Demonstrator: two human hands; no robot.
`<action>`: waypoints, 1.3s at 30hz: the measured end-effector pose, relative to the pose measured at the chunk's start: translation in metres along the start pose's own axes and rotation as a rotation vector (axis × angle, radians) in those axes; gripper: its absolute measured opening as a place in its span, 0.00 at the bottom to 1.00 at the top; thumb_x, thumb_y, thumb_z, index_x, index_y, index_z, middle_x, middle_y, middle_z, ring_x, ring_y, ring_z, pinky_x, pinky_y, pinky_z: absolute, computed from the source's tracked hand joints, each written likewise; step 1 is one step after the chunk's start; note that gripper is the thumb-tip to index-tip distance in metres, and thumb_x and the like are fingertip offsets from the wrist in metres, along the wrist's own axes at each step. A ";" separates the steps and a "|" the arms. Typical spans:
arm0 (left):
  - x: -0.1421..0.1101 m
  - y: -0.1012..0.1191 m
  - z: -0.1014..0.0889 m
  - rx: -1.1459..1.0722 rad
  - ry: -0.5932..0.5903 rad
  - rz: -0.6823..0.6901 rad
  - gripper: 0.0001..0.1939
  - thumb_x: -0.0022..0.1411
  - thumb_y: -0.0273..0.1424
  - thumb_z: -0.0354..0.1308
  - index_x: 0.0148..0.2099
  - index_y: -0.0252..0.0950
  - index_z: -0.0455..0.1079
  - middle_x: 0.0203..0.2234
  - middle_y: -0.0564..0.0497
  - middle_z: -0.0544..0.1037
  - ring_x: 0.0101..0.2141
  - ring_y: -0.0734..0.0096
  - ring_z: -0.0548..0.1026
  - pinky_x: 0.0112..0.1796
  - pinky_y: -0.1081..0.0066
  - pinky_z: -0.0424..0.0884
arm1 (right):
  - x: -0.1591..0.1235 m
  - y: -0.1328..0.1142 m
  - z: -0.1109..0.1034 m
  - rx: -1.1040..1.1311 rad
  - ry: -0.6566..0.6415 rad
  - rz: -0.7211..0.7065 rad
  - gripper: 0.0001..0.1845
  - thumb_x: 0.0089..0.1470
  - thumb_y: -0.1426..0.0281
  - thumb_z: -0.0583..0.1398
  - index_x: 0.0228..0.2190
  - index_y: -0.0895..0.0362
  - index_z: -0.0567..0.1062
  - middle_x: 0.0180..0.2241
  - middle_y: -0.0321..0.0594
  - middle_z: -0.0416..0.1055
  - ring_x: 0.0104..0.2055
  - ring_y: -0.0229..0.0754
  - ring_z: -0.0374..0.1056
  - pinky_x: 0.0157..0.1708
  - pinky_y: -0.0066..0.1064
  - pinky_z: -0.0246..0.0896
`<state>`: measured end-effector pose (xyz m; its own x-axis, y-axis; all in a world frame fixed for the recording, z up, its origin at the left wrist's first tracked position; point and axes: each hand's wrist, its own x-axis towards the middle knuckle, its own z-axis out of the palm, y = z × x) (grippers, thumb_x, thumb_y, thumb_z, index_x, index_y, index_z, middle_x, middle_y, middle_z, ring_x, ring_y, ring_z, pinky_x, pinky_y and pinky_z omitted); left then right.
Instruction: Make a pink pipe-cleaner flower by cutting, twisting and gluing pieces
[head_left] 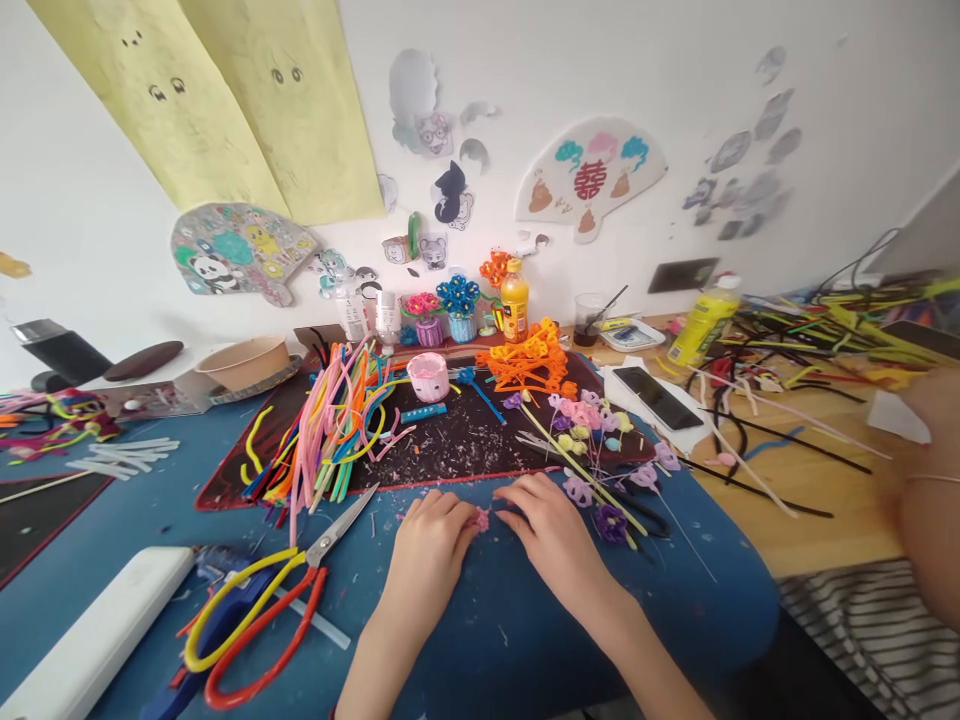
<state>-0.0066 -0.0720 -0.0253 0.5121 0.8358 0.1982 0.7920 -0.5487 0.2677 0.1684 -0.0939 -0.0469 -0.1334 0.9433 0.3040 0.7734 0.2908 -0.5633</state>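
Near the front edge of the dark mat, my left hand (429,540) pinches a small pink fuzzy piece (481,518), perhaps of pipe cleaner. My right hand (553,535) is just to its right, thumb and fingers curled together at the tips; whether anything is between them is too small to make out. Left of my hands lie scissors (328,540) with one yellow and one red handle, blades apart. Purple pipe cleaner flowers (611,522) and long pale stems lie beside my right hand. Beyond my hands stands a small pink pot (428,378).
A bundle of coloured pipe cleaners (319,430) lies left on the scrap-strewn dark mat (465,440). Orange pipe cleaner pieces (531,358) and an orange drink bottle (514,302) stand behind. A phone (657,397) lies right. Another person's arm (926,490) is at the right edge.
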 end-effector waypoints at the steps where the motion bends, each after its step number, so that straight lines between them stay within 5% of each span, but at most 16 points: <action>1: 0.001 0.000 0.002 -0.007 0.001 -0.002 0.11 0.66 0.30 0.51 0.34 0.38 0.73 0.30 0.50 0.77 0.33 0.64 0.72 0.35 0.66 0.66 | -0.001 0.001 -0.001 -0.025 0.002 0.001 0.11 0.56 0.78 0.61 0.42 0.59 0.75 0.38 0.43 0.72 0.42 0.50 0.68 0.42 0.42 0.67; 9: -0.002 -0.012 -0.002 -0.050 0.027 -0.049 0.12 0.67 0.31 0.47 0.41 0.39 0.73 0.35 0.49 0.78 0.37 0.62 0.74 0.39 0.62 0.69 | 0.006 -0.004 0.004 0.048 -0.049 -0.043 0.08 0.58 0.77 0.59 0.38 0.58 0.78 0.35 0.42 0.73 0.40 0.48 0.67 0.41 0.40 0.67; 15: -0.016 -0.030 -0.018 -0.066 0.047 -0.172 0.10 0.63 0.35 0.55 0.43 0.38 0.73 0.38 0.47 0.78 0.40 0.59 0.75 0.41 0.60 0.71 | 0.005 0.000 0.002 0.111 -0.076 -0.010 0.09 0.57 0.76 0.61 0.41 0.57 0.77 0.37 0.42 0.74 0.42 0.48 0.68 0.42 0.40 0.66; 19: -0.010 -0.025 -0.016 -0.043 -0.050 -0.170 0.09 0.62 0.33 0.56 0.44 0.38 0.73 0.38 0.47 0.77 0.39 0.58 0.75 0.41 0.60 0.71 | 0.006 0.001 0.004 0.078 -0.102 -0.038 0.15 0.53 0.75 0.65 0.43 0.57 0.76 0.39 0.42 0.72 0.42 0.49 0.67 0.42 0.40 0.66; 24: 0.002 -0.011 -0.006 -0.069 -0.082 -0.096 0.08 0.65 0.29 0.52 0.38 0.38 0.73 0.34 0.49 0.77 0.37 0.61 0.74 0.39 0.62 0.70 | 0.012 -0.006 0.012 0.103 -0.081 -0.063 0.05 0.56 0.75 0.62 0.36 0.56 0.77 0.34 0.40 0.72 0.40 0.47 0.67 0.39 0.37 0.66; 29: 0.007 -0.010 -0.003 -0.176 -0.054 -0.101 0.12 0.65 0.28 0.49 0.34 0.38 0.73 0.31 0.49 0.78 0.34 0.64 0.75 0.36 0.66 0.70 | 0.017 -0.007 0.016 0.130 -0.075 -0.043 0.05 0.58 0.75 0.60 0.31 0.57 0.76 0.31 0.39 0.71 0.37 0.44 0.67 0.37 0.35 0.65; 39: -0.004 -0.015 -0.004 -0.360 0.042 -0.167 0.13 0.63 0.28 0.49 0.44 0.40 0.74 0.35 0.49 0.82 0.36 0.64 0.80 0.39 0.67 0.74 | 0.016 -0.004 0.005 0.121 -0.128 -0.071 0.12 0.53 0.79 0.63 0.40 0.56 0.76 0.35 0.40 0.72 0.39 0.45 0.69 0.38 0.33 0.65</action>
<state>-0.0222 -0.0673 -0.0262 0.3661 0.9166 0.1608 0.6923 -0.3837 0.6112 0.1601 -0.0792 -0.0439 -0.2684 0.9302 0.2504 0.6804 0.3670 -0.6343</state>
